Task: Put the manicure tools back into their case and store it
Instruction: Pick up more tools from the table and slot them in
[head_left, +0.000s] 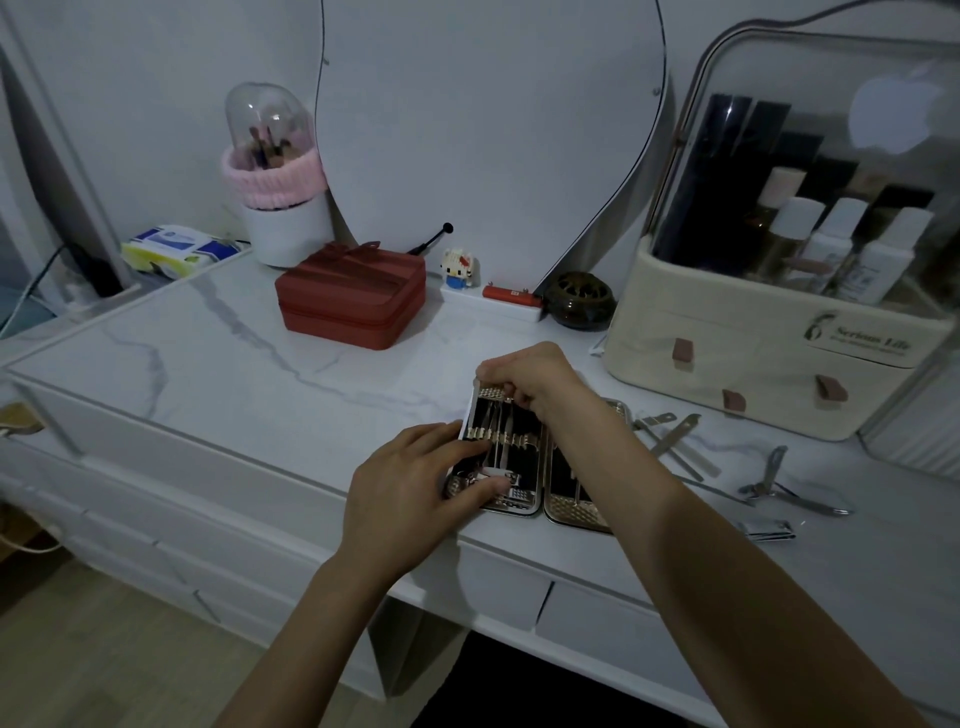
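The left hand (410, 480) lies on the left half of the open manicure case (511, 457), fingers only slightly bent, its thumb and fingertips pressing on the case's left edge and lower corner. The right hand (530, 376) reaches over the top of the same half with its fingers curled down, pinching something at the upper elastic band; what it pinches is too small to tell. The right forearm crosses the right half of the case and hides most of it.

The case lies flat and opened like a book at the near edge of the white marble-patterned bench (208, 338), its lower end almost at the lip above the drawers. Several thin tools already sit upright in the left half.

To the right of the case, loose tools rest on the bench: two flat metal files (670, 436) crossing one another just beside the case, a nail nipper (769, 480) further right, and a nail clipper (771, 530) near the front edge.

A cream cosmetic organiser (769, 364) stands close behind these tools. Left of the hands the bench surface is bare marble all the way to its left edge. Further back, well apart from the hands, sit a red zip box (353, 299), a brush holder with a pink band (283, 208), and a small dark round pot (579, 301).
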